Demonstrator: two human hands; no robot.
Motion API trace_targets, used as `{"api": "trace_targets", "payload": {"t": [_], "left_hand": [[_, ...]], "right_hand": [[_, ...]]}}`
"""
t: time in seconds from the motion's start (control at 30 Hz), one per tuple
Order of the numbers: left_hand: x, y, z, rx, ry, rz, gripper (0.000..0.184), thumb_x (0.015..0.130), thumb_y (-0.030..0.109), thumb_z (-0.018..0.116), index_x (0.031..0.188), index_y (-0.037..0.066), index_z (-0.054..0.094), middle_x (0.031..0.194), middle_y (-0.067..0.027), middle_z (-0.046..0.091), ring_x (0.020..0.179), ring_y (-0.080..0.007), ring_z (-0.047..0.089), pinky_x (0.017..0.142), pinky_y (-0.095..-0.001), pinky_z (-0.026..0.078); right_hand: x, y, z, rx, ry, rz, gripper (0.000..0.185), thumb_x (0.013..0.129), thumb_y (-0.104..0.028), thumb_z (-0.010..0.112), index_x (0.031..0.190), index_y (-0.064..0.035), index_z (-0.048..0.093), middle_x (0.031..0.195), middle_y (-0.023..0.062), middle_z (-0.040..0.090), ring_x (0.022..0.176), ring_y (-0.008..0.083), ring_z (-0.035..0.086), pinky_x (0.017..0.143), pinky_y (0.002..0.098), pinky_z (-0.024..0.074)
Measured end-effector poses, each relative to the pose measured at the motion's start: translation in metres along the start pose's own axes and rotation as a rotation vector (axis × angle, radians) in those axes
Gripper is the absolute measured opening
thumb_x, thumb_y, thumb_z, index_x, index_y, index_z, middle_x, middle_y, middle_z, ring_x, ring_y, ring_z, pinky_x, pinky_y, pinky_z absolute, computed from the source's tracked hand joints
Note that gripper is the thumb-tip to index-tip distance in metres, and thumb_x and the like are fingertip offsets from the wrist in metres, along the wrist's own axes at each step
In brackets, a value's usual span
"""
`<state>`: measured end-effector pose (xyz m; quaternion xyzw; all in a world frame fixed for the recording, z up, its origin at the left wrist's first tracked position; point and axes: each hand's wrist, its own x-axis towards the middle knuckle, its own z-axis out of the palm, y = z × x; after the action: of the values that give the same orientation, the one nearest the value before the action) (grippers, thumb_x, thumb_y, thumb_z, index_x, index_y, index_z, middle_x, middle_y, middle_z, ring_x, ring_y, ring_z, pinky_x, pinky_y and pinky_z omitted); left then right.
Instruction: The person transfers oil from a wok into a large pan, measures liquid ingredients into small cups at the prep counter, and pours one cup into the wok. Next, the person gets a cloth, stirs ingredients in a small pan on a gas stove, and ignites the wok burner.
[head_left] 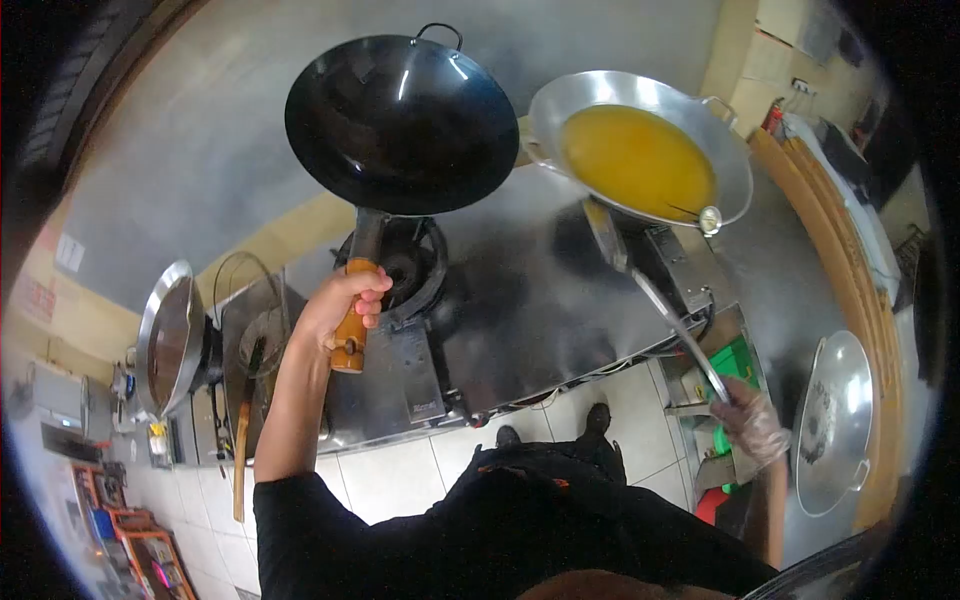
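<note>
My left hand (pixel 345 305) is closed round the wooden handle of a black wok (pixel 400 130). The wok is raised and tilted, its dark, shiny inside facing me, above a gas burner (pixel 430 265) on the steel counter (pixel 500 290). A clear plastic glove covers my right hand (pixel 750 425), which grips the end of a long metal wok spatula (pixel 672 315). The spatula's flat head points up and left, near the front rim of a wide silver pan (pixel 738 170). Yellow liquid (pixel 640 155) fills that pan's middle, and a dial thermometer (pixel 709 220) hangs at its edge.
To the left stand a metal wok of brown liquid (pixel 172 340) and a wire strainer with a long wooden handle (pixel 243 440). A silver wok (pixel 835 430) lies at the right, beside a brown board edge (pixel 860 260). Shelves with green items (pixel 735 365) sit below the counter.
</note>
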<state>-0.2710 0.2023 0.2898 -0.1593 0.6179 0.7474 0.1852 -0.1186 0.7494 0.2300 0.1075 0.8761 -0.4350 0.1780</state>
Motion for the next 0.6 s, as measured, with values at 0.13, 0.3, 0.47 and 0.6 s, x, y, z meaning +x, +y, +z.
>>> {"api": "trace_targets", "payload": {"t": [0.13,0.3,0.47,0.6], "left_hand": [[0.045,0.017,0.071,0.164,-0.017,0.159,0.017,0.078,0.008,0.067,0.086,0.007,0.053,0.061,0.0033,0.046,0.048,-0.0058,0.045,0.043,-0.0237,0.039],[0.108,0.027,0.165,0.292,-0.043,0.261,0.014,0.078,0.009,0.067,0.081,0.007,0.053,0.061,0.0022,0.048,0.048,-0.0070,0.045,0.044,-0.0243,0.040],[0.147,0.037,0.249,0.421,0.000,0.327,0.014,0.076,0.009,0.067,0.079,0.006,0.054,0.060,0.0008,0.050,0.049,-0.0085,0.047,0.045,-0.0245,0.042],[0.172,0.036,0.294,0.519,0.042,0.341,0.013,0.075,0.009,0.067,0.080,0.005,0.055,0.061,0.0000,0.051,0.049,-0.0091,0.049,0.045,-0.0253,0.044]], "right_hand": [[0.005,-0.037,-0.070,0.068,0.090,-0.019,0.039,0.093,-0.022,0.061,0.128,-0.0049,0.058,0.095,0.0041,0.066,0.082,0.0134,0.059,0.072,0.0290,0.0476],[0.076,-0.049,-0.177,-0.660,0.504,-0.607,0.044,0.093,-0.035,0.061,0.124,-0.0046,0.059,0.088,0.0082,0.064,0.086,0.0233,0.060,0.081,0.0410,0.0468],[0.138,-0.081,-0.251,-0.438,0.138,-0.442,0.042,0.094,-0.034,0.059,0.125,-0.0056,0.057,0.080,0.0045,0.059,0.068,0.0159,0.056,0.061,0.0334,0.0471],[0.150,-0.091,-0.241,0.016,-0.238,-0.350,0.033,0.094,-0.030,0.059,0.119,-0.0079,0.058,0.066,-0.0021,0.047,0.050,0.0067,0.046,0.039,0.0227,0.0383]]}}
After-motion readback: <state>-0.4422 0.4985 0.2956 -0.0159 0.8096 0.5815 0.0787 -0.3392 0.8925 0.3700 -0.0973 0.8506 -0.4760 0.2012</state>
